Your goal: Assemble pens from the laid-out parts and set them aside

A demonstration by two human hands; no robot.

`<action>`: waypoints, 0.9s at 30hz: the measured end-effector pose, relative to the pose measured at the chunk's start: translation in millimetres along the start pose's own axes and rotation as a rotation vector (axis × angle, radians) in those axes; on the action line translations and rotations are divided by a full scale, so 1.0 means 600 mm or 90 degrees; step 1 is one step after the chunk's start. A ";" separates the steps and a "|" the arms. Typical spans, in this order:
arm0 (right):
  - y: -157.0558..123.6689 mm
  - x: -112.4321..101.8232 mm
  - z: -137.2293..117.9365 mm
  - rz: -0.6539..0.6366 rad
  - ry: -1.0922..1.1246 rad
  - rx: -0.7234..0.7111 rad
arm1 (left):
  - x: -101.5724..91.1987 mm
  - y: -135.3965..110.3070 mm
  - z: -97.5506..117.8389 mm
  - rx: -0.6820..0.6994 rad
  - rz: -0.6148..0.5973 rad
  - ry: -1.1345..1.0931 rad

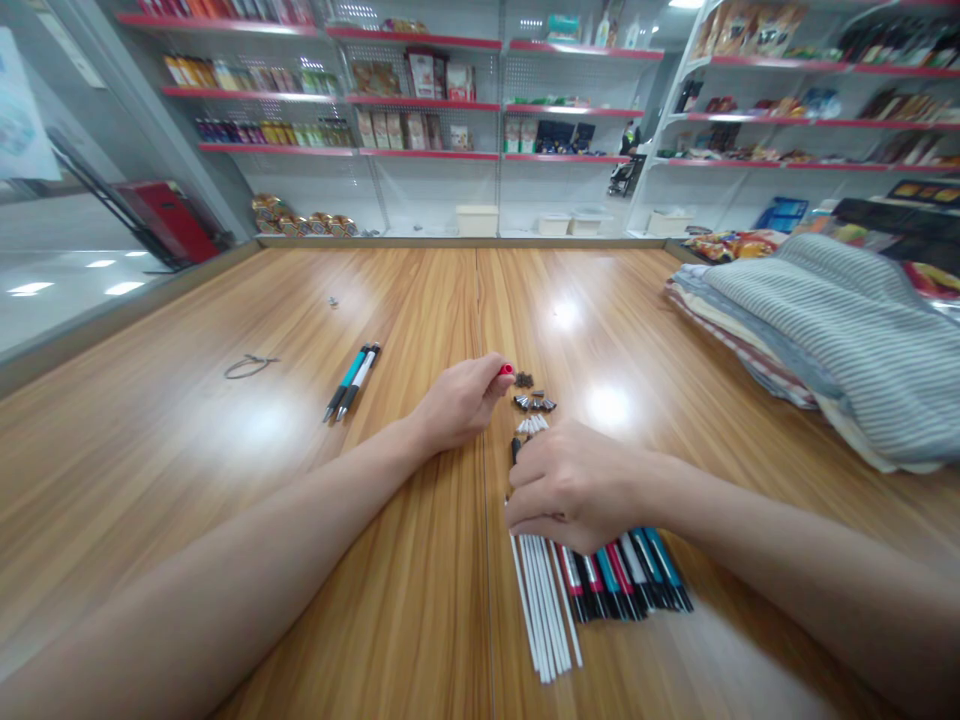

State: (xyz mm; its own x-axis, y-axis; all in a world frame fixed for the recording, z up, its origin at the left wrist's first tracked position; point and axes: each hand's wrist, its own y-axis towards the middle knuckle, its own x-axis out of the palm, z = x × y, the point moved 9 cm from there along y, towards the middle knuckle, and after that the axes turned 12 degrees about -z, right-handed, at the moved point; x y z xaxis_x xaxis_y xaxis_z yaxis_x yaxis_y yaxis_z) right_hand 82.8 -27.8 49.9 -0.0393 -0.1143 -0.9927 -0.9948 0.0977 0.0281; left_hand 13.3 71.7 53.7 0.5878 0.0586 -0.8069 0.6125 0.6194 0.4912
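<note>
My left hand (459, 402) is closed around a small red pen part (506, 369), held just left of a cluster of tiny dark and silver pen tips (534, 403) on the wooden table (300, 480). My right hand (571, 484) lies curled, fingers down, over the top of a row of white ink refills (544, 615) and a row of red, teal and black pen barrels (626, 582). What its fingers pinch is hidden. Two assembled pens (352, 381), one teal and one white, lie to the left.
A stack of folded striped cloths (832, 330) fills the right side of the table. A thin loop like a rubber band (247, 366) and a tiny part (332, 300) lie at the left. Store shelves (420, 100) with packaged goods stand behind.
</note>
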 end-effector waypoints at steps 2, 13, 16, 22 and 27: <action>0.003 0.006 -0.004 -0.020 -0.012 0.001 | 0.000 0.000 0.000 -0.001 0.001 0.002; 0.015 0.016 -0.009 -0.069 -0.013 0.035 | 0.002 -0.001 -0.004 -0.005 0.004 0.026; 0.018 0.015 -0.007 -0.075 -0.021 0.064 | 0.001 -0.002 -0.002 -0.004 0.005 0.027; 0.027 0.020 -0.009 -0.074 -0.058 0.099 | 0.003 -0.001 -0.001 0.015 0.020 0.007; 0.032 0.017 -0.014 -0.053 -0.116 0.096 | 0.007 -0.002 -0.007 0.015 0.025 0.001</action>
State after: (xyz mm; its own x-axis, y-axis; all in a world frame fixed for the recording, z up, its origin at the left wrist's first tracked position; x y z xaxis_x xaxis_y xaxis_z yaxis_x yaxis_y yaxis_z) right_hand 62.4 -35.6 41.1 0.0726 0.0506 -0.9961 -0.9683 0.2428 -0.0582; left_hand 12.7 74.7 48.0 0.6112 0.0842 -0.7870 0.6008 0.5979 0.5306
